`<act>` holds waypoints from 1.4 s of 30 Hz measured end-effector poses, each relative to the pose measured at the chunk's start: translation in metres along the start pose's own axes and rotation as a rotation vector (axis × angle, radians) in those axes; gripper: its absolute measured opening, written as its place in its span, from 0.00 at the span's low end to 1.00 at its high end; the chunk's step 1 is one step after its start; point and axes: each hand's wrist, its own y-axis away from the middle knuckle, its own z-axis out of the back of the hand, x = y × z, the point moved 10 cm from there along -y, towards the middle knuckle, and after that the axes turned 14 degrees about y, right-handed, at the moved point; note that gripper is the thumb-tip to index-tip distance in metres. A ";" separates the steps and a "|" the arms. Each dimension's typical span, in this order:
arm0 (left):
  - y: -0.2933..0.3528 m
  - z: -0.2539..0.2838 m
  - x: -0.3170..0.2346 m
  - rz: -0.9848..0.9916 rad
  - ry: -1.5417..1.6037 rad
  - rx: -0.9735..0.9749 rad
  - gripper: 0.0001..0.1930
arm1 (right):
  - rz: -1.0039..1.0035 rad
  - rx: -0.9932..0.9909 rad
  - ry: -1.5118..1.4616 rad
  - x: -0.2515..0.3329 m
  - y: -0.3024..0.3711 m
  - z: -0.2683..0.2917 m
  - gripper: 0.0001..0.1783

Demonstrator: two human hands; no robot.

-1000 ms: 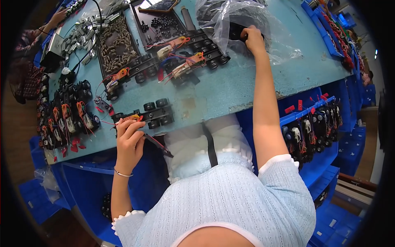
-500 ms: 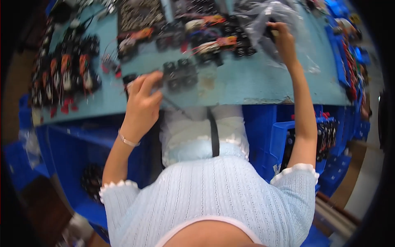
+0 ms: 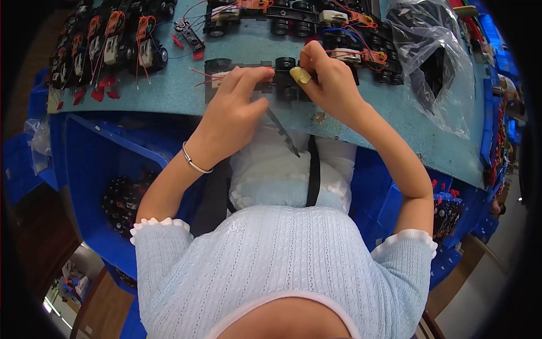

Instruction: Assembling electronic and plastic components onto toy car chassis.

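A black toy vehicle chassis with wheels, a white block and red wires lies across the table in front of me. My left hand rests over its left half, fingers curled and fingertips at its middle. From under that palm a thin dark strip slants down past the table edge, held in the hand. Over the chassis's right end is my right hand, thumb and fingers pinched together. Yellowish wrap covers the right thumb tip. What this pinch holds is hidden behind the fingers.
Similar wired chassis stand in a row at the left, with more along the back. A clear plastic bag with black parts lies at the right. Blue bins sit below the table, one holding wheels.
My right hand has left the plastic bag and come left to the chassis. My left hand has moved right onto the chassis, the strip still under it. The view has shifted.
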 end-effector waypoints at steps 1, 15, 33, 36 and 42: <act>0.001 0.001 0.001 0.007 0.003 -0.005 0.07 | -0.033 0.006 -0.023 -0.003 -0.001 -0.004 0.13; -0.004 0.007 0.004 0.016 0.062 0.003 0.06 | 0.116 0.413 0.319 0.012 -0.036 -0.030 0.08; -0.021 -0.037 -0.026 -0.055 0.079 -0.007 0.09 | 0.216 -0.012 0.334 -0.143 -0.159 0.055 0.08; -0.020 -0.039 -0.029 -0.055 0.047 0.006 0.09 | 0.209 0.072 0.462 -0.152 -0.180 0.019 0.06; -0.019 -0.042 -0.029 -0.056 0.061 0.058 0.09 | 0.087 0.031 0.482 -0.167 -0.177 0.028 0.09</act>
